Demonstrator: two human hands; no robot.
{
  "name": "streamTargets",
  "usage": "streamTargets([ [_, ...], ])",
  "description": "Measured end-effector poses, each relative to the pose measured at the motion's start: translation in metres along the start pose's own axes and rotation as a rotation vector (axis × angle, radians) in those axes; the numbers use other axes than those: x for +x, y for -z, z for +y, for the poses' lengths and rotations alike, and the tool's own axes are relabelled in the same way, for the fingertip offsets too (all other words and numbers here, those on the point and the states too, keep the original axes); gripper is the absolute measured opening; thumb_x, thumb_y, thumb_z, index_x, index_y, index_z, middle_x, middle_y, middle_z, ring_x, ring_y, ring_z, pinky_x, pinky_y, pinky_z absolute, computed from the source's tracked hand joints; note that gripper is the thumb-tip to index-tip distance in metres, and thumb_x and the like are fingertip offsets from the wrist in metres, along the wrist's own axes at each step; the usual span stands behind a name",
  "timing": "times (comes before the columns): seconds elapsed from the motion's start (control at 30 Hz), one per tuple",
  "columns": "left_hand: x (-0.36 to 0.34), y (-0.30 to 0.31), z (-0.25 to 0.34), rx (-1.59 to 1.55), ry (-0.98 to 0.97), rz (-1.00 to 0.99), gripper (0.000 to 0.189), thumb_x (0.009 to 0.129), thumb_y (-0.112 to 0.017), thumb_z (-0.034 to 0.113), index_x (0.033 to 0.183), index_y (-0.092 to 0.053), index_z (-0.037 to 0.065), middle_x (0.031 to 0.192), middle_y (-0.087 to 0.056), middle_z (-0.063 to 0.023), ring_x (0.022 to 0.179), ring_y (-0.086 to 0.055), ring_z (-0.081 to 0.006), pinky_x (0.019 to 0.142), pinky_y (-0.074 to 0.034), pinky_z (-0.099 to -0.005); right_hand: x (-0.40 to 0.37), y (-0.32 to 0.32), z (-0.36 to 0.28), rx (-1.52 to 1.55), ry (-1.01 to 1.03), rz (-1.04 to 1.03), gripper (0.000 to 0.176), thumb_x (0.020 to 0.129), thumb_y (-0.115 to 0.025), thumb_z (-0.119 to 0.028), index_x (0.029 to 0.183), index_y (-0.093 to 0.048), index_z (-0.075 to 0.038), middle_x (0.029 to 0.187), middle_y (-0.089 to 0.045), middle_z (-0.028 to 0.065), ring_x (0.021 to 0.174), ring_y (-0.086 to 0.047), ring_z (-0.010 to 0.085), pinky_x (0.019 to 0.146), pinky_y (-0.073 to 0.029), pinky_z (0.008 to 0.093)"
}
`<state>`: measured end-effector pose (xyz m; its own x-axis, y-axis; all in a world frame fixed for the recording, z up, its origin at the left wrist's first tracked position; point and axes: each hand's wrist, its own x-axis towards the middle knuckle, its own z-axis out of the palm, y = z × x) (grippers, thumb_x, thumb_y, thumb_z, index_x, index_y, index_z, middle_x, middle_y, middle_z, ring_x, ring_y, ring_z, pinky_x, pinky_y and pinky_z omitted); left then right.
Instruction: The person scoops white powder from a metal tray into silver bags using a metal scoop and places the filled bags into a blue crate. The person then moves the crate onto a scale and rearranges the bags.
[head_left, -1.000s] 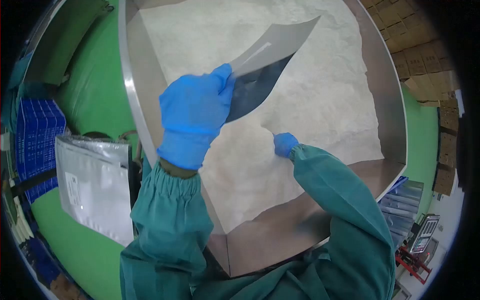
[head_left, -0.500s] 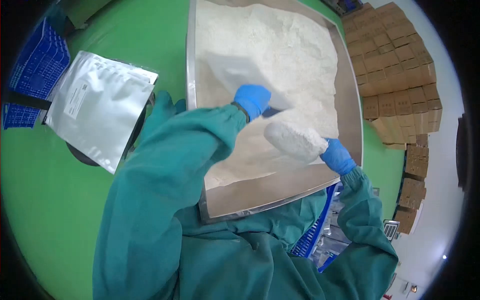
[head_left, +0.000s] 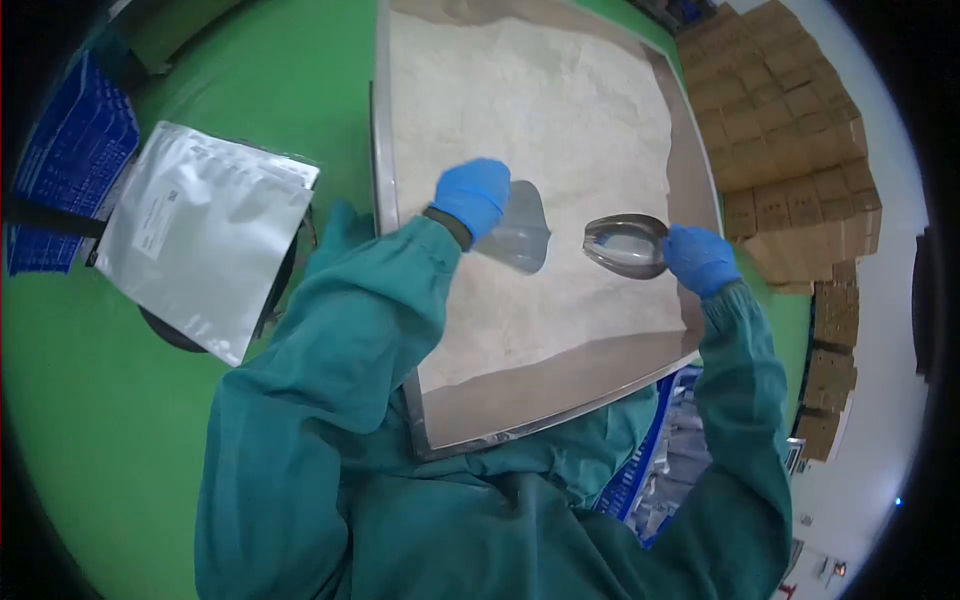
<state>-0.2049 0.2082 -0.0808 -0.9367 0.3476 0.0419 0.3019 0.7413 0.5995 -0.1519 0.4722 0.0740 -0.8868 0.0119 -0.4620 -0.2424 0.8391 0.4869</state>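
My left hand (head_left: 470,198), in a blue glove, is closed on a silvery grey bag (head_left: 525,228) over the powder; part of the bag is behind the hand and its outline is smooth and rounded. To the right, my blue-gloved right hand (head_left: 700,260) grips a metal scoop (head_left: 627,247) by its handle end. Its shiny bowl points left toward the bag, and I see no heap of powder in it. Below both hands, off-white powder (head_left: 560,110) fills a wide metal bin (head_left: 520,415) with a slanted near wall.
Flat silver pouches (head_left: 205,235) with a label lie stacked on a dark round support at the left. Behind them are blue baskets (head_left: 80,150). Another blue crate (head_left: 665,465) with silver packets sits below my right arm. Cardboard boxes (head_left: 780,150) are piled at the right.
The scoop was heaped with white powder and now its bowl is bare. My right hand has moved up and right, my left hand slightly left. The bag has turned from lying slanted.
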Motion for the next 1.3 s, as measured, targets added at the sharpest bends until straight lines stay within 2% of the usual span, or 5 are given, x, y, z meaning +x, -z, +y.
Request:
streamTargets([
  [0.13,0.005,0.018,-0.005,0.057,0.009,-0.039,0.019,0.078,-0.052,0.024,0.078,-0.062,0.007,0.078,-0.060,-0.0141,0.074,-0.058,-0.0324,0.065,-0.047,-0.0420,0.080,-0.181,-0.036,0.186,0.147,-0.144,0.027,0.081,-0.044,-0.026,0.082,-0.064,-0.007,0.083,-0.063,0.0142,0.076,-0.062,0.0303,0.067,-0.049,0.0420],
  [0.27,0.010,0.013,-0.013,0.069,-0.042,-0.029,0.021,0.079,-0.053,0.028,0.081,-0.061,0.008,0.079,-0.060,-0.0129,0.075,-0.058,-0.0308,0.065,-0.047,-0.0417,0.092,-0.260,-0.201,0.595,0.314,-0.349,0.027,0.081,-0.044,-0.028,0.096,-0.056,-0.010,0.087,-0.061,0.0187,0.081,-0.058,0.0352,0.072,-0.045,0.0438],
  [0.73,0.009,0.019,-0.005,0.114,-0.054,-0.043,0.018,0.079,-0.053,0.024,0.078,-0.063,0.009,0.074,-0.061,-0.0124,0.072,-0.059,-0.0302,0.061,-0.047,-0.0412,-0.016,0.006,-0.037,0.687,-0.022,-0.083,0.027,0.082,-0.044,-0.027,0.084,-0.055,-0.002,0.077,-0.058,0.0205,0.075,-0.056,0.0384,0.066,-0.044,0.0434],
  [1.07,0.011,0.012,-0.015,0.048,-0.113,0.043,0.015,0.077,-0.053,0.020,0.077,-0.062,0.009,0.075,-0.061,-0.0123,0.073,-0.059,-0.0300,0.061,-0.047,-0.0405,0.003,0.048,-0.027,0.160,0.034,0.017,0.026,0.085,-0.040,-0.023,0.084,-0.059,-0.005,0.079,-0.060,0.0150,0.077,-0.058,0.0339,0.067,-0.046,0.0431],
  [1.3,0.013,0.020,-0.013,0.009,-0.057,-0.046,0.013,0.076,-0.053,0.019,0.077,-0.062,0.010,0.074,-0.061,-0.0115,0.072,-0.060,-0.0296,0.060,-0.047,-0.0408,0.118,-0.180,-0.052,0.127,0.144,-0.149,0.028,0.083,-0.045,-0.027,0.094,-0.059,-0.006,0.084,-0.062,0.0161,0.078,-0.061,0.0323,0.066,-0.048,0.0407],
])
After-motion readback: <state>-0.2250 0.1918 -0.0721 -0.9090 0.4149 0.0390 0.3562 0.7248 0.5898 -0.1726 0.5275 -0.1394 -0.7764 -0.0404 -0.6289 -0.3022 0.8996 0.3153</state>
